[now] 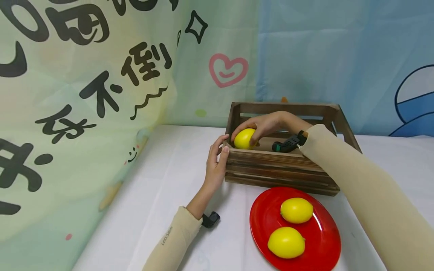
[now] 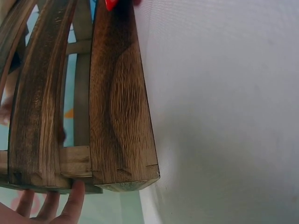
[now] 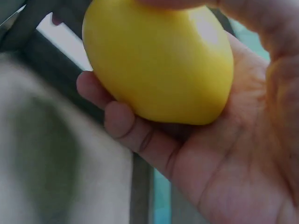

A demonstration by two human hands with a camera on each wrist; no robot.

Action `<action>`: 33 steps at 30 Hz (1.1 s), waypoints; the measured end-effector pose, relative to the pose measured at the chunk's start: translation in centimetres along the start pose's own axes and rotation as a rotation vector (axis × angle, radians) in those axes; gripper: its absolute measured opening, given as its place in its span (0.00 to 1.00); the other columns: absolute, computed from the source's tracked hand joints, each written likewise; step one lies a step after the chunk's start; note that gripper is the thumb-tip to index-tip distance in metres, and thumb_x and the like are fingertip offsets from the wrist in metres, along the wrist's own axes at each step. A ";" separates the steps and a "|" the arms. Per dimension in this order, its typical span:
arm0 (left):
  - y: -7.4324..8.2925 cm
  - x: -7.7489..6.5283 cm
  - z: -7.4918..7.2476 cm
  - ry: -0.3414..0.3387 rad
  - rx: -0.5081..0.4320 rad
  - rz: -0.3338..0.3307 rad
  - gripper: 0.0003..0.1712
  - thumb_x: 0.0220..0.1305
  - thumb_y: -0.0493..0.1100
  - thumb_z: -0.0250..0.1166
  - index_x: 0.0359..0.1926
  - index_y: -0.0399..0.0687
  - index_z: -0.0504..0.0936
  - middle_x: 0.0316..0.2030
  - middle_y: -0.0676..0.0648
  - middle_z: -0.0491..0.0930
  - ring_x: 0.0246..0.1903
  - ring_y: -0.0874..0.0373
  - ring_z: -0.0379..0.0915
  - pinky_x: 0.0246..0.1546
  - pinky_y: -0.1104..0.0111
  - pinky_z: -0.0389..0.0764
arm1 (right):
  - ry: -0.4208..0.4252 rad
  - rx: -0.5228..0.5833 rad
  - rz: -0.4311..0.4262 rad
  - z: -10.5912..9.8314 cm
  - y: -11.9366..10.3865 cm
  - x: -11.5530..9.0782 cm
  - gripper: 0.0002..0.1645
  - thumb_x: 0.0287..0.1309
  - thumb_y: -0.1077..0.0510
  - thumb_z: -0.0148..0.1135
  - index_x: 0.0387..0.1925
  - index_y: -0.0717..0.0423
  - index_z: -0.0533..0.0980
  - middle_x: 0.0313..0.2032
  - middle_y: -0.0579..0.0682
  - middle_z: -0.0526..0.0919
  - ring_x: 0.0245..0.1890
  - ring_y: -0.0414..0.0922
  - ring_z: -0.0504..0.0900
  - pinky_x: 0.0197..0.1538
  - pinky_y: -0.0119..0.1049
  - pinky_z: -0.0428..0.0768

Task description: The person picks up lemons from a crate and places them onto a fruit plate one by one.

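Note:
Inside the left end of a brown slatted wooden crate [image 1: 278,167], my right hand [image 1: 269,124] grips a yellow lemon [image 1: 243,139]. The right wrist view shows that lemon [image 3: 159,65] large, with the fingers [image 3: 122,120] curled under it and the thumb on top. My left hand [image 1: 216,165] holds the crate's near left corner, thumb toward the front and fingers along the side. In the left wrist view those fingers [image 2: 72,200] touch the crate's end. Two more lemons, one farther [image 1: 296,210] and one nearer [image 1: 286,242], lie on a red plate [image 1: 325,241].
The plate sits close in front of the crate on a white-covered table [image 1: 142,210]. A printed cloth backdrop [image 1: 305,49] stands just behind the crate and another runs along the left. Dark cameras are strapped to both wrists.

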State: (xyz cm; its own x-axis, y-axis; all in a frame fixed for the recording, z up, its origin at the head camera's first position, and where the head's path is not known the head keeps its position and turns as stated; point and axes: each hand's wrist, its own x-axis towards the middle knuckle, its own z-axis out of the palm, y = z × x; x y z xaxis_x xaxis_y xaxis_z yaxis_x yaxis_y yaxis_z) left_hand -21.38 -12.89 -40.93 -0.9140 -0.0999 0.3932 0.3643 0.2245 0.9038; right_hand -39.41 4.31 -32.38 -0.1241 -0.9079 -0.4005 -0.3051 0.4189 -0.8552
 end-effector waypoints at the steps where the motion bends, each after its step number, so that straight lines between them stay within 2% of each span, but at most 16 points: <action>1: -0.1 0.0 0.0 0.001 0.000 0.003 0.24 0.74 0.49 0.48 0.68 0.56 0.67 0.66 0.45 0.64 0.60 0.47 0.65 0.58 0.49 0.69 | 0.017 0.006 -0.017 -0.2 -0.2 -0.2 0.37 0.54 0.61 0.64 0.66 0.59 0.65 0.53 0.59 0.67 0.46 0.52 0.71 0.46 0.39 0.78; 6: 0.2 0.1 0.3 0.005 0.005 0.014 0.23 0.74 0.45 0.48 0.67 0.52 0.67 0.65 0.43 0.65 0.62 0.48 0.63 0.61 0.51 0.66 | 0.111 0.060 -0.118 -0.8 -0.7 -1.3 0.30 0.58 0.60 0.64 0.62 0.56 0.69 0.52 0.60 0.70 0.46 0.53 0.72 0.47 0.42 0.79; 10: 0.9 0.0 0.6 -0.005 -0.008 0.002 0.23 0.73 0.40 0.47 0.67 0.44 0.67 0.65 0.38 0.65 0.64 0.44 0.61 0.63 0.50 0.64 | 0.118 0.121 -0.189 -1.2 -1.0 -1.8 0.25 0.61 0.61 0.61 0.60 0.50 0.72 0.53 0.57 0.70 0.45 0.50 0.72 0.45 0.40 0.78; 12: 1.0 0.1 0.6 -0.009 -0.013 0.002 0.23 0.73 0.38 0.47 0.67 0.43 0.67 0.65 0.38 0.65 0.65 0.44 0.60 0.64 0.50 0.63 | 0.115 0.139 -0.211 -1.2 -1.4 -2.0 0.24 0.62 0.62 0.59 0.60 0.48 0.72 0.53 0.57 0.70 0.44 0.49 0.72 0.44 0.39 0.78; 18: 0.2 0.5 0.2 0.022 0.012 0.030 0.23 0.74 0.43 0.49 0.67 0.51 0.68 0.65 0.44 0.67 0.64 0.50 0.62 0.63 0.53 0.64 | 0.114 0.172 -0.201 -1.5 -4.0 -2.5 0.23 0.63 0.60 0.59 0.60 0.46 0.72 0.54 0.57 0.67 0.47 0.51 0.72 0.51 0.45 0.79; 20: 0.1 0.6 0.1 0.027 0.013 0.044 0.23 0.74 0.45 0.49 0.67 0.54 0.68 0.65 0.45 0.67 0.63 0.51 0.63 0.62 0.53 0.65 | 0.120 0.166 -0.215 -1.6 -5.0 -2.9 0.23 0.63 0.60 0.59 0.60 0.46 0.73 0.54 0.57 0.68 0.47 0.51 0.73 0.52 0.46 0.79; 25: 0.1 0.7 0.0 0.032 0.011 0.065 0.23 0.74 0.46 0.49 0.67 0.55 0.69 0.64 0.46 0.67 0.62 0.50 0.64 0.61 0.51 0.66 | 0.109 0.120 -0.280 -1.2 -7.1 -4.0 0.24 0.64 0.63 0.56 0.61 0.47 0.72 0.52 0.57 0.72 0.46 0.52 0.76 0.49 0.44 0.80; 31: 0.1 0.4 0.1 0.018 0.005 0.044 0.23 0.74 0.44 0.49 0.68 0.53 0.68 0.65 0.45 0.66 0.63 0.49 0.63 0.63 0.51 0.65 | 0.084 -0.041 -0.275 1.1 -8.7 -5.8 0.27 0.64 0.62 0.56 0.64 0.57 0.66 0.49 0.59 0.73 0.39 0.55 0.79 0.40 0.42 0.82; 33: 0.2 0.3 0.2 0.014 0.008 0.031 0.24 0.74 0.42 0.49 0.68 0.51 0.67 0.66 0.43 0.66 0.63 0.46 0.63 0.62 0.50 0.66 | 0.061 -0.074 -0.280 2.1 -8.8 -6.5 0.28 0.63 0.62 0.57 0.64 0.59 0.66 0.49 0.59 0.73 0.40 0.54 0.78 0.41 0.43 0.83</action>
State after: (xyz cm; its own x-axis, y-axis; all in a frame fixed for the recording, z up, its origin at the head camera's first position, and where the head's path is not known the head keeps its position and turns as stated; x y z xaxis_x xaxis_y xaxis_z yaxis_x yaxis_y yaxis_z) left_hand -21.64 -12.71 -40.70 -0.8996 -0.1067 0.4235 0.3909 0.2357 0.8897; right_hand -33.93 6.56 -22.96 -0.0814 -0.9882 -0.1299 -0.4031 0.1519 -0.9025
